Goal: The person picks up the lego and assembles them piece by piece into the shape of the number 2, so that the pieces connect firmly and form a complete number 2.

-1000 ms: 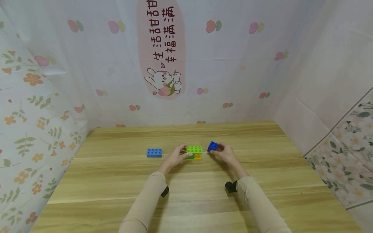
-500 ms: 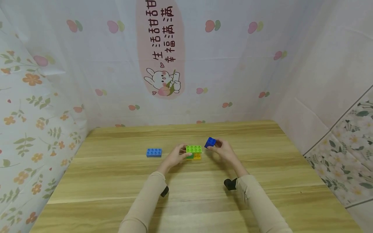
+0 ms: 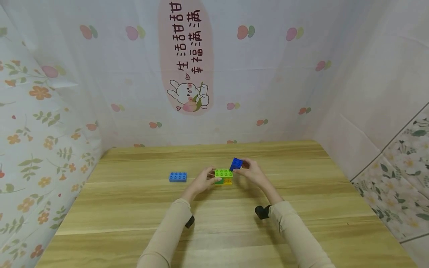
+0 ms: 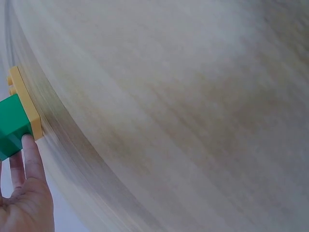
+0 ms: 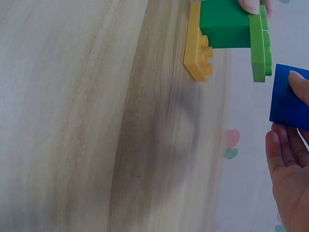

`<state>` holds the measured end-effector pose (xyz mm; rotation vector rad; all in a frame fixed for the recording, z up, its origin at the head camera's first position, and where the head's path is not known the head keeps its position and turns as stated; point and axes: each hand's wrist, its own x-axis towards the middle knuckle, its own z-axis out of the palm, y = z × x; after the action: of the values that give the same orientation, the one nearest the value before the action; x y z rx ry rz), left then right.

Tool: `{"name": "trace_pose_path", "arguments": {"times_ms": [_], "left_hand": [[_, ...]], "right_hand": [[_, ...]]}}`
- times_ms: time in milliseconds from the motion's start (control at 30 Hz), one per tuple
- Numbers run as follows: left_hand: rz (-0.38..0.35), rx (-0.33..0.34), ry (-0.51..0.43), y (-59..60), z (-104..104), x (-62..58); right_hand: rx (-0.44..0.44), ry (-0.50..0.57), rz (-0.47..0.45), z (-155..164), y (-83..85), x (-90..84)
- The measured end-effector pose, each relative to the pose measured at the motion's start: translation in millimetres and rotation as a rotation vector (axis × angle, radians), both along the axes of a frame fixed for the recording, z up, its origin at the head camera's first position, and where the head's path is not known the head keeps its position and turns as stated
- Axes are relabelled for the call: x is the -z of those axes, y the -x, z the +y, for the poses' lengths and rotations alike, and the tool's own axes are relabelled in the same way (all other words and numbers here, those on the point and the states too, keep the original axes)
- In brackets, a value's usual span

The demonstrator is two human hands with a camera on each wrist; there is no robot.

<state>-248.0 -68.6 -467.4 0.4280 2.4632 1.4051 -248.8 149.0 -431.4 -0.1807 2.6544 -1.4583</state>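
Note:
My left hand [image 3: 201, 181] holds a small stack of toy building bricks from its left side. At the bottom lies a yellow brick [image 5: 195, 46], flat on the table. A dark green block [image 5: 224, 26] sits on the yellow brick's left part, and a light green brick [image 3: 223, 173] caps it, overhanging to the right. Between thumb and fingers my right hand [image 3: 253, 173] pinches a dark blue block [image 3: 236, 164], tilted and raised just beyond the light green brick's right end. A finger [image 4: 33, 159] of my left hand touches the dark green block in the left wrist view.
A lighter blue brick [image 3: 178, 176] lies studs up on the wooden table [image 3: 221, 238], left of my left hand. Behind the table hangs a patterned white cloth [image 3: 268, 85], with more cloth at both sides.
My right hand has brought the dark blue block leftward and up, close to the light green brick's right end. The left hand and the stack have stayed in place.

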Motion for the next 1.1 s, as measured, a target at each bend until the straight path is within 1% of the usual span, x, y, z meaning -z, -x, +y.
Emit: {"name": "trace_pose_path", "arguments": {"times_ms": [233,433,633,800,1100], "left_hand": [[-0.006,0.000,-0.008,-0.4,0.0,0.5],[-0.006,-0.002,-0.020,-0.7,0.4,0.6],[-0.003,0.002,-0.023,-0.4,-0.4,0.1],[-0.009,-0.003,-0.015,-0.3,-1.3,-0.9],[-0.007,0.002,-0.009,-1.2,-0.2,0.5]], "right_hand": [[-0.081,-0.025,0.078,-2.7,0.9,0.4],[-0.119,-0.007,0.099,-4.3,0.6,1.7],[-0.173,0.012,0.104,-6.4,-0.7,-1.8],[-0.222,0.011,0.099,-7.1,0.4,-1.1],[-0.259,-0.009,0.088,-8.5,0.6,1.6]]}}
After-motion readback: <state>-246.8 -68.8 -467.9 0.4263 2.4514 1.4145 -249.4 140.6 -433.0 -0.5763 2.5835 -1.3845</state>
